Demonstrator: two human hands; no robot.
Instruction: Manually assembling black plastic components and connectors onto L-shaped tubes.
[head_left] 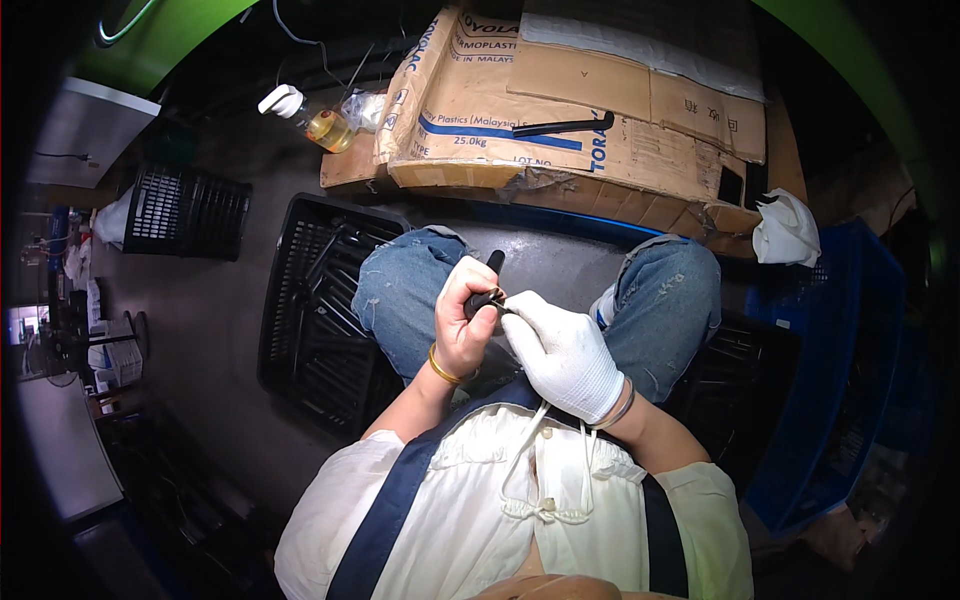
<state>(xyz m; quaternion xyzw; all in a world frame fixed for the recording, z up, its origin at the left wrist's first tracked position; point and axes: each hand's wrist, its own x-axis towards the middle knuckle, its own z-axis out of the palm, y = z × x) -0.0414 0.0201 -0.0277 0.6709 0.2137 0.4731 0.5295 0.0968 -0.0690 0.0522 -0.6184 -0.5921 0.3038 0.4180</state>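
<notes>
My bare left hand (460, 330), with a yellow bangle at its wrist, is closed around a black plastic tube-like part (496, 261) above my lap. One end of the part sticks out beyond my fingers; its rounded near end faces my other hand. My right hand (562, 350) wears a white knit glove. Its thumb and fingers are pinched together right at that near end, on something thin and too small to name. On the cardboard in front lies a similar long black part (565, 125) with a bent end.
Flattened cardboard (470, 145) covers the surface ahead. A spray bottle (328, 128) of yellow liquid stands at its left, a crumpled white cloth (786, 230) at its right. A black crate (275, 290) of black parts sits left of my legs; blue crates (840, 370) stand right.
</notes>
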